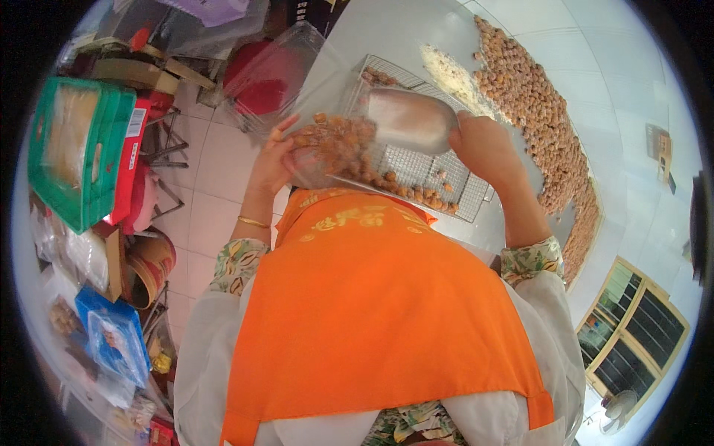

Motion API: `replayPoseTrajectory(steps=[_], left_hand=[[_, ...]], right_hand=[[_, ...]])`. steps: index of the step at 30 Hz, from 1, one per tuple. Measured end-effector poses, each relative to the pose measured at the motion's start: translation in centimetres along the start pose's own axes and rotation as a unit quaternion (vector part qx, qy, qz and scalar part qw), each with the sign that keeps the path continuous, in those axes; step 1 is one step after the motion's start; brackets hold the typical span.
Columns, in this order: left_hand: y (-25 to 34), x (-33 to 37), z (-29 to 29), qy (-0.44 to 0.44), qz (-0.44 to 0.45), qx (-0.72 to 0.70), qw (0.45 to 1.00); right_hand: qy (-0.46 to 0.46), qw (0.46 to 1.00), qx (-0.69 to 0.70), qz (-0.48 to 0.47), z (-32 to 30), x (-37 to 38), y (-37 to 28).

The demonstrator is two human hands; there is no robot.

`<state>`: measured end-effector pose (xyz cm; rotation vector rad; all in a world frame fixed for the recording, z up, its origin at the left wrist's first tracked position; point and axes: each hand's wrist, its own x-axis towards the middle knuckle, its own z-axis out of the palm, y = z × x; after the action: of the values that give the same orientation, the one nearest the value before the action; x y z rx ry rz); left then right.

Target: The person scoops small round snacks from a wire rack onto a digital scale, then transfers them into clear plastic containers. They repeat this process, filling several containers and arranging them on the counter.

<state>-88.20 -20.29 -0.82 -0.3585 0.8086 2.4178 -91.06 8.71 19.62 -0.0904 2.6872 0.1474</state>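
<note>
My right hand (487, 149) is wrapped round the handle of a metal scoop (413, 119), which lies tilted over a wire mesh basket (409, 165). The scoop's mouth points left, toward a clear plastic bag holding brown nut-like pieces (338, 145). My left hand (277, 160) grips the bag from its left side, with some fingers stretched up along it. Blur and glare partly hide the bag's outline. Loose brown pieces lie along the near edge of the basket, and a few more sit in its far left corner.
A long pile of brown nut-like pieces (528, 97) spreads over the metal table (394, 30), beside pale crumbs (450, 74). On the left stand a red stool (264, 78), a green crate (104, 149) and a brown bucket (149, 267). An orange apron (387, 305) covers my front.
</note>
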Motion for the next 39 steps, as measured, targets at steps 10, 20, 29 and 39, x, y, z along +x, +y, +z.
replayPoseTrajectory(steps=[10, 20, 29, 39], left_hand=[[1.9, 0.1, 1.4, 0.050, -0.018, 0.077, 0.996], [1.3, 0.5, 0.1, 0.042, 0.003, 0.077, 0.996], [-0.2, 0.5, 1.1, 0.045, 0.022, 0.025, 0.998], [-1.2, 0.4, 0.2, 0.051, 0.056, -0.030, 0.997]], right_hand=[[-0.050, 0.984, -0.055, 0.164, 9.8, -2.1, 13.9], [-0.134, 0.979, -0.151, 0.007, 16.8, -2.8, 18.8], [-0.199, 0.975, -0.083, -0.052, 18.9, -3.8, 17.4], [-0.187, 0.979, 0.058, -0.056, 21.4, -3.8, 12.8]])
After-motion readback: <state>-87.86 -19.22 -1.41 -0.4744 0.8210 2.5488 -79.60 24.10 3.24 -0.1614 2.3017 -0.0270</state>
